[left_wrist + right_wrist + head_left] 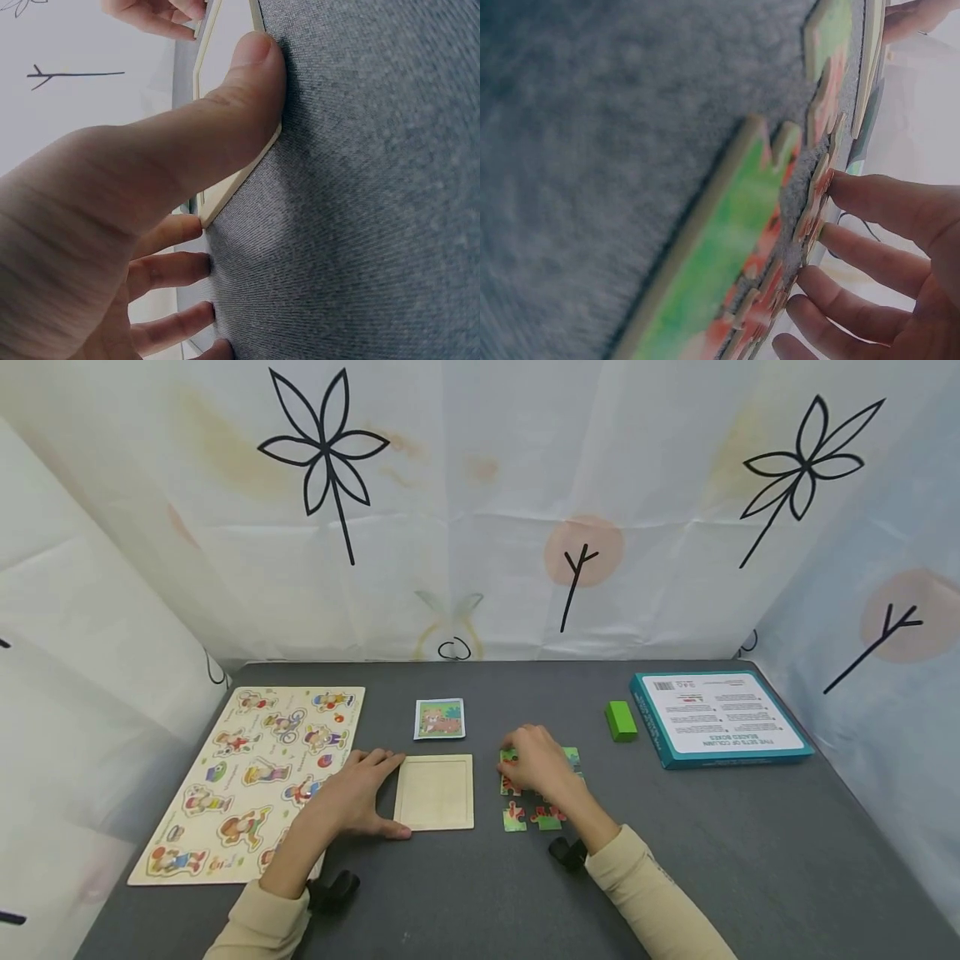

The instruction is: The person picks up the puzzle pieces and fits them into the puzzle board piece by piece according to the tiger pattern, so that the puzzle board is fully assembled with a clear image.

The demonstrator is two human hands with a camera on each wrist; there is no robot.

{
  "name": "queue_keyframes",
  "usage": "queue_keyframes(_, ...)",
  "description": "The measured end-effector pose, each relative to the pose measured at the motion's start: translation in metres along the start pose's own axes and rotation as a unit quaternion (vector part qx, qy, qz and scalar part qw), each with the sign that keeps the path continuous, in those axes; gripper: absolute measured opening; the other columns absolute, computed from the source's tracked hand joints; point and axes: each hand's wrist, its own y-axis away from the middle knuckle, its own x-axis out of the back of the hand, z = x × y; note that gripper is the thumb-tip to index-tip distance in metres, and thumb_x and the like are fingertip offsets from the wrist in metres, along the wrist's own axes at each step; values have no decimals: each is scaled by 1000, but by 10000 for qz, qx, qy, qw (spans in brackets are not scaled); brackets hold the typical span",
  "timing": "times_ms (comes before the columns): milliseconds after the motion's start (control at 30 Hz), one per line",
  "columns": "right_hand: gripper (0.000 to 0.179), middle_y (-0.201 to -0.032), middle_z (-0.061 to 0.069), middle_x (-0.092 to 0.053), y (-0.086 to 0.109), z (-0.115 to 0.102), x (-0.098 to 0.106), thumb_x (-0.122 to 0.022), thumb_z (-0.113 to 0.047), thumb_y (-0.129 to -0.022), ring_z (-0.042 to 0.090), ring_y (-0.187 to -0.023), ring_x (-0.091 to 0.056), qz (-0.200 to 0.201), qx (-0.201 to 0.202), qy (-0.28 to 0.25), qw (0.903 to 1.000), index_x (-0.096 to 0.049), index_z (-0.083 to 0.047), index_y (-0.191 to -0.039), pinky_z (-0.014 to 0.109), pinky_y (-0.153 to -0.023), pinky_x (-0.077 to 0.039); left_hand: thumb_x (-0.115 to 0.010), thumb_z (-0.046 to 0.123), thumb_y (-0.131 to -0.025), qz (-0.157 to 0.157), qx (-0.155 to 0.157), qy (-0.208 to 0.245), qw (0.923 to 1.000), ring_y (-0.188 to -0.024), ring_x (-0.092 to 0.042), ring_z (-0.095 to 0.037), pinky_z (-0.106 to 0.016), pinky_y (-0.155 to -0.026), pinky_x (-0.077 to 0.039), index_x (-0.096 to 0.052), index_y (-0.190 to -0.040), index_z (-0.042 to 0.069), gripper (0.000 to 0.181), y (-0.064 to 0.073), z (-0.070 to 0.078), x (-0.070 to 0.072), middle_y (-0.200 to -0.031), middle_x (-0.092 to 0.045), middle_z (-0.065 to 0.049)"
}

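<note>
A square wooden puzzle tray (434,793) lies bare on the dark tabletop. My left hand (358,797) is spread along its left side, the thumb on the near corner and the index fingertip touching the far one. Further right, my right hand (542,764) rests its fingertips on a group of jigsaw pieces (514,817) in green and red. In the right wrist view the thumb and fingers, only slightly bent, touch the far pieces, while a green-edged piece (727,225) lies nearer. The hand covers part of the group from above.
Behind the tray lies a small picture card (439,719) with an animal. A large illustrated board (251,777) is at the left. At the right are a green block (621,721) and a teal box (723,718). White printed cloth (480,527) walls the table.
</note>
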Motion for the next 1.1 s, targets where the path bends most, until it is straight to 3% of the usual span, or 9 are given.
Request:
queue_keyframes(300, 20, -108, 17, -76, 1, -10, 3, -81, -15, -87, 34, -101, -70, 207, 275, -249, 9991, -80, -1, -102, 47, -87, -59, -93, 62, -60, 11, 109, 73, 9999, -128, -51, -43, -61, -96, -52, -51, -149, 7, 112, 0, 0, 1, -146, -56, -18)
queue_keyframes(500, 19, -106, 17, -75, 1, -27, 4, -80, -15, -87, 22, -74, -63, 155, 486, -495, 9975, -80, -2, -101, 35, -65, -53, -92, 64, -59, -1, 121, 95, 9999, -124, -52, -42, -60, -94, -53, -52, -148, 9, 112, -1, 0, -1, -145, -56, -18)
queue_keyframes(633, 15, -98, 14, -76, -1, -39, 0, -79, -14, -87, 16, -69, -56, 183, 693, -551, 9959, -80, -3, -97, 26, -59, -43, -93, 64, -59, -32, 130, 119, 9998, -123, -52, -41, -60, -93, -53, -52, -148, 9, 113, -2, 0, 0, -144, -56, -17)
queue_keyframes(900, 17, -100, 11, -77, -8, -63, -12, -79, -20, -86, 19, -83, -63, -36, 871, -350, 9956, -81, -6, -96, 28, -64, -48, -92, 65, -60, -33, 137, 111, 9998, -122, -52, -39, -59, -90, -54, -52, -149, 10, 112, -3, -2, -1, -144, -56, -15)
queue_keyframes(1100, 19, -102, 9, -77, -14, -79, -21, -79, -23, -87, 17, -82, -61, -294, 720, -330, 9964, -81, -8, -98, 25, -61, -45, -92, 65, -59, -49, 148, 146, 9998, -122, -52, -39, -59, -88, -55, -51, -149, 11, 112, -1, -1, -1, -145, -56, -15)
